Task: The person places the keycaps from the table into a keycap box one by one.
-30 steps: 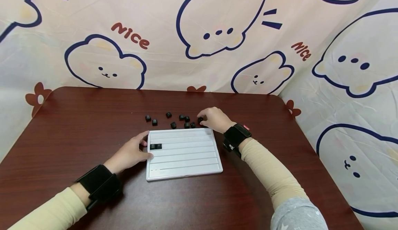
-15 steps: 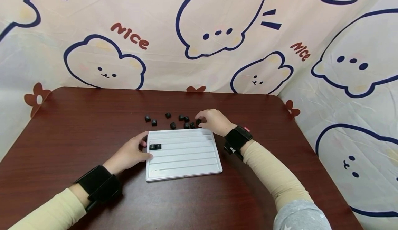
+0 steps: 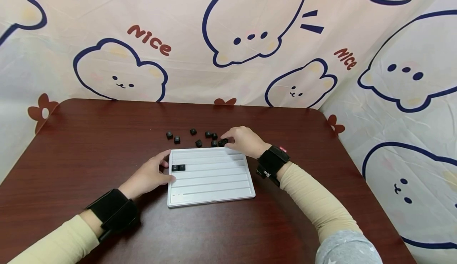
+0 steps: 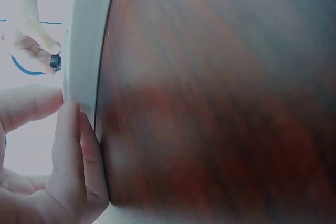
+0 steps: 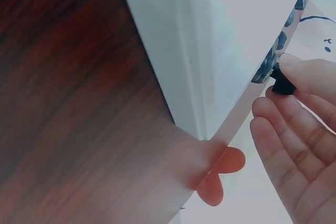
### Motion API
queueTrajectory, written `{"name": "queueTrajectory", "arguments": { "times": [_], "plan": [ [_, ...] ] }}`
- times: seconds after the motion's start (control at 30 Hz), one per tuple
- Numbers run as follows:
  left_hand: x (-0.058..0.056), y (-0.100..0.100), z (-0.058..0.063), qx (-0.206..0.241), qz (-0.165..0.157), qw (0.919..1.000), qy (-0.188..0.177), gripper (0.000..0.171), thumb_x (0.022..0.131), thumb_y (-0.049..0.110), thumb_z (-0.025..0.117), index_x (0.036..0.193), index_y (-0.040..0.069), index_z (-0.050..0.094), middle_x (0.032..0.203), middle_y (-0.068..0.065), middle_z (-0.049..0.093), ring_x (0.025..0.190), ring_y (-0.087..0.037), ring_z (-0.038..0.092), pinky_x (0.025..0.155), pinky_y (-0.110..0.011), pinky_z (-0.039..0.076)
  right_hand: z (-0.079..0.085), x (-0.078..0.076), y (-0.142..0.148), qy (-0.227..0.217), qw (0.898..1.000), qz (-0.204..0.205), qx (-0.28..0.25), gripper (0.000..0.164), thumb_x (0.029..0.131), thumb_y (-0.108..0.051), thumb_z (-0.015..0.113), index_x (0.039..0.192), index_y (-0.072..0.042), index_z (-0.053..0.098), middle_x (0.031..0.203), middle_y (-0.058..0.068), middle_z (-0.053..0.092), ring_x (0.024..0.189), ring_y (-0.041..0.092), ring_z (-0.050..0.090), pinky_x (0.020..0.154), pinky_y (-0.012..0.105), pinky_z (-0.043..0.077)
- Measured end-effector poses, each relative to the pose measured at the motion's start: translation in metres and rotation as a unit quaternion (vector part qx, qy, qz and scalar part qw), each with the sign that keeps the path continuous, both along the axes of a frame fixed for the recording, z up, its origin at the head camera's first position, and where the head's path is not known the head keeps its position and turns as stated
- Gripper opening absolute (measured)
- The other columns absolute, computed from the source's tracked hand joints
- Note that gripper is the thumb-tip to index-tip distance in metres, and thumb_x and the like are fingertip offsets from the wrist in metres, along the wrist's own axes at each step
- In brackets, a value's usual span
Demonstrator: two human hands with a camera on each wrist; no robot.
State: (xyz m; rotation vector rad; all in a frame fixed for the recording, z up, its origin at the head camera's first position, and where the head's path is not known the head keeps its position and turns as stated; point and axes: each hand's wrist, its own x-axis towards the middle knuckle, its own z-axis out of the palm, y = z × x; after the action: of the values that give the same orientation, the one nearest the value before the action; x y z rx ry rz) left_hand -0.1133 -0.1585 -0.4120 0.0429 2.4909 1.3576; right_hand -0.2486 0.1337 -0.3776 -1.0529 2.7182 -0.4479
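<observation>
My left hand holds the left edge of a white grooved board, its thumb and fingers spread along that side. In the left wrist view, its fingers touch the board's rim. Beyond the board's far right corner, my right hand pinches a small black keycap between thumb and index finger. The other fingers of that hand are loosely bent. Two black keycaps sit side by side in a groove at the board's left.
Several loose black keycaps lie scattered behind the board on the brown wooden table. Some stand close beside the pinched one. A printed cloth hangs behind the table and along its right side.
My right hand has moved slightly left and nearer the board with the pinched keycap, closer to the loose ones. My left hand and the board stay in place.
</observation>
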Motion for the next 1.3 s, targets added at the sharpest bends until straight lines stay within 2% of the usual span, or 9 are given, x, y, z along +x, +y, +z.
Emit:
{"name": "queueTrajectory", "arguments": {
  "times": [0.3,0.6,0.8,1.03,1.3],
  "plan": [
    [-0.001,0.0,-0.001,0.001,-0.002,1.0,0.005,0.088,0.086,0.006,0.08,0.156,-0.008,0.028,0.117,-0.023,0.054,0.077,-0.024,0.05,0.065,-0.035,0.042,0.001,0.006,-0.003,0.007,1.0,0.018,-0.005,0.031,0.094,-0.008,0.075,0.125,-0.006,0.074,0.122,0.011,0.07,0.094,0.019,0.066,0.08,0.031,0.054],
    [0.0,0.0,0.0,0.002,-0.002,1.0,0.001,0.089,0.086,0.006,0.08,0.156,-0.008,0.027,0.118,-0.024,0.054,0.079,-0.024,0.051,0.066,-0.035,0.043,0.0,0.015,-0.009,-0.014,1.0,0.025,-0.013,0.027,0.094,-0.009,0.075,0.121,-0.006,0.075,0.12,0.009,0.071,0.106,0.02,0.067,0.088,0.031,0.054],
    [-0.001,0.0,0.0,0.004,-0.003,1.0,-0.001,0.089,0.086,0.006,0.079,0.157,-0.008,0.027,0.119,-0.024,0.054,0.085,-0.027,0.052,0.067,-0.035,0.044,-0.005,0.02,-0.01,0.0,0.999,0.045,-0.012,0.026,0.093,-0.007,0.077,0.119,-0.005,0.076,0.116,0.01,0.071,0.092,0.017,0.066,0.079,0.026,0.053],
    [0.0,0.0,0.002,0.004,-0.003,1.0,0.0,0.088,0.086,0.006,0.079,0.156,-0.009,0.027,0.118,-0.024,0.054,0.076,-0.023,0.051,0.065,-0.035,0.043,-0.008,0.023,-0.011,-0.006,0.998,0.051,-0.018,0.027,0.093,-0.009,0.077,0.12,-0.006,0.076,0.113,0.008,0.071,0.082,0.012,0.06,0.074,0.024,0.05],
    [0.0,0.001,0.003,-0.004,-0.002,1.0,0.0,0.088,0.086,0.005,0.079,0.156,-0.009,0.028,0.117,-0.023,0.054,0.079,-0.024,0.051,0.066,-0.035,0.043,-0.007,0.028,-0.014,0.002,0.997,0.075,-0.022,0.027,0.091,-0.01,0.079,0.117,-0.005,0.076,0.113,0.009,0.072,0.082,0.011,0.063,0.073,0.022,0.05]
  ]
}}
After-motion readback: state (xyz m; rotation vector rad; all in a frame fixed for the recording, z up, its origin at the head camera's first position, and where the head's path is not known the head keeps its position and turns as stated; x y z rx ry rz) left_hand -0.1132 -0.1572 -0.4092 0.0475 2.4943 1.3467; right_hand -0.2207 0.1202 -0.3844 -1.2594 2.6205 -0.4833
